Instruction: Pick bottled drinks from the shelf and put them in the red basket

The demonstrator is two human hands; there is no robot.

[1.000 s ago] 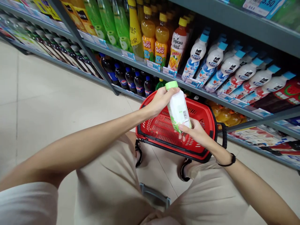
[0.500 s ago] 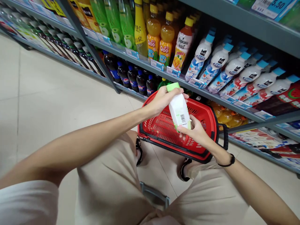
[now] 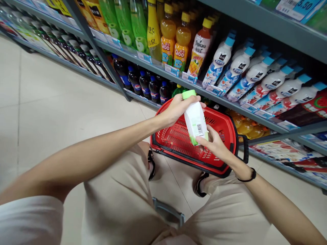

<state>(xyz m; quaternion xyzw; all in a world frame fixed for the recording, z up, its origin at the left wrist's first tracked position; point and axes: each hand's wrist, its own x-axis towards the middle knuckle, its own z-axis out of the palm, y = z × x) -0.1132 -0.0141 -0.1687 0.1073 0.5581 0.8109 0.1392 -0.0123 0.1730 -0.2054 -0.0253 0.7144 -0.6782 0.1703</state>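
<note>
I hold a white bottle [image 3: 195,120] with a light green cap over a red shopping basket [image 3: 224,129] that stands on the floor. My left hand [image 3: 176,108] is wrapped round the bottle's neck just under the cap. My right hand [image 3: 214,144] grips the bottle's base from below, with a barcode label facing me. The bottle is tilted, cap toward the shelves.
Grey store shelves [image 3: 204,90] run across the top, stocked with orange juice bottles [image 3: 182,46], white blue-capped drink bottles [image 3: 252,73] and dark cola bottles [image 3: 144,85]. The tiled floor [image 3: 51,98] spreads to the left. My knees in beige shorts [image 3: 122,200] are below.
The bottle has been turned in my hands so the barcode faces me more squarely. Both hands stayed over the basket.
</note>
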